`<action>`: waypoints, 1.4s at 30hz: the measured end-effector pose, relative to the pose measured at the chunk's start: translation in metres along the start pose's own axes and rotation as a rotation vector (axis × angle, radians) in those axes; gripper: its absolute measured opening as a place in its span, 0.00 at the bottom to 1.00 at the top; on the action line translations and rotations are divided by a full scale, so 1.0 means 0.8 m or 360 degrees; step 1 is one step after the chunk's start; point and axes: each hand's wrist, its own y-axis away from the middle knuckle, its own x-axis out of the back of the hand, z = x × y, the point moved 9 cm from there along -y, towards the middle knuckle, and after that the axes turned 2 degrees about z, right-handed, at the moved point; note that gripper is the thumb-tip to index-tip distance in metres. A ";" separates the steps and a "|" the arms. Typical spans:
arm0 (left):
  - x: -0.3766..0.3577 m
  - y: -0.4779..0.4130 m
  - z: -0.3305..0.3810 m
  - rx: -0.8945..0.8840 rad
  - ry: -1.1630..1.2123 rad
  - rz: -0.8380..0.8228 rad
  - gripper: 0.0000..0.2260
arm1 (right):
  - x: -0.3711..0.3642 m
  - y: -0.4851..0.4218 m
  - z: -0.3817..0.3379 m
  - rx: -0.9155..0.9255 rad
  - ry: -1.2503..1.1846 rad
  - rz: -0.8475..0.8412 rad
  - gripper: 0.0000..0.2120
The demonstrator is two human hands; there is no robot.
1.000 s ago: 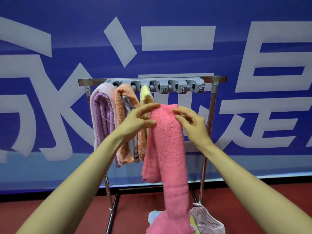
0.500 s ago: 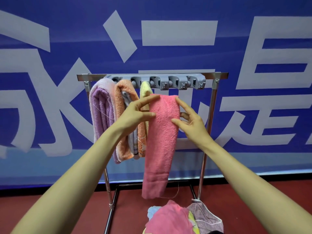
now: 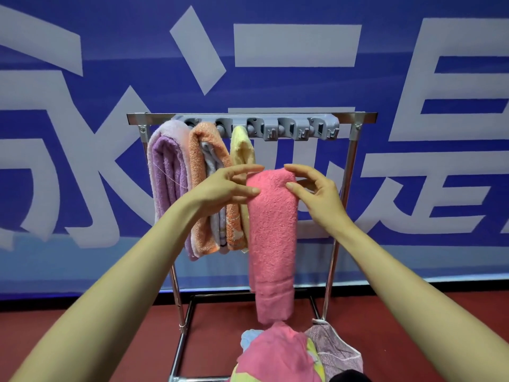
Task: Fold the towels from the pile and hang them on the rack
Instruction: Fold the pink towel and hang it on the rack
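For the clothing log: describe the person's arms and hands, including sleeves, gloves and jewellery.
The left arm and right arm are bare as far as the frame shows, with no sleeves in view. The left hand and right hand wear no gloves, rings, watch or bracelets. The nails look short and unpainted.

Folded pink towel (image 3: 272,230) hangs lengthwise before the rack (image 3: 355,116), above the pile (image 3: 272,351).

Banner (image 3: 275,12): large white Chinese characters are showing on blue.
Left character: is looking like "永", cropped.
Middle character: is being partly hidden by the rack (image 3: 358,116).
Right character: is looking like "是", cropped.
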 end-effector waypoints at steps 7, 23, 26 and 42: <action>0.005 -0.009 0.006 -0.0129 0.0045 0.0281 0.17 | 0.006 -0.002 -0.003 0.0030 0.0030 0.0077 0.15; -0.037 -0.008 0.040 -0.0319 -0.0010 -0.0312 0.14 | 0.010 -0.027 -0.005 -0.0088 0.0305 -0.0087 0.10; -0.045 -0.009 0.059 -0.0339 -0.0041 -0.0443 0.14 | -0.014 -0.033 -0.003 -0.0316 -0.0017 -0.0419 0.11; -0.057 -0.053 0.080 -0.0263 0.0230 -0.0288 0.15 | 0.031 -0.059 -0.015 -0.0431 -0.0605 -0.0442 0.10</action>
